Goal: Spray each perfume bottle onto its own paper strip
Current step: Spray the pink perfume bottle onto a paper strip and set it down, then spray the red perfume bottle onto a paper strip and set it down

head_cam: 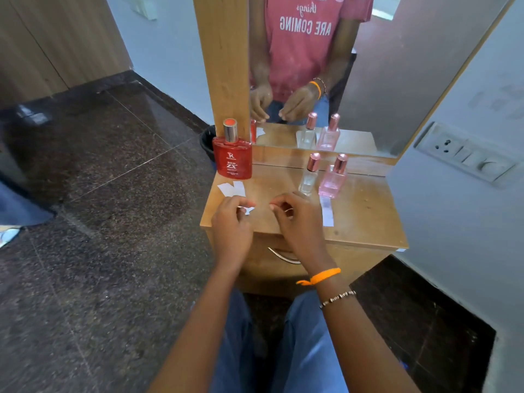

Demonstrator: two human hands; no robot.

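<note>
Hovering over the wooden bench (365, 222), left hand (231, 222) curls, fingers pinching a small paper scrap (249, 210) | right hand (297, 219) half-closed, thumb to forefinger, hold unclear | red bottle (233, 154) and two strips (232, 189) beyond the left hand | clear bottle (309, 175), pink bottle (333, 178) and long strip (326, 211) just right of the right hand.

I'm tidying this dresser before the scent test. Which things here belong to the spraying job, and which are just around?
For the job:
red perfume bottle
clear perfume bottle
pink perfume bottle
paper strips by the red bottle
long paper strip
small paper piece at the left hand

Just around:
mirror
wall socket panel
black bin
drawer handle
</note>
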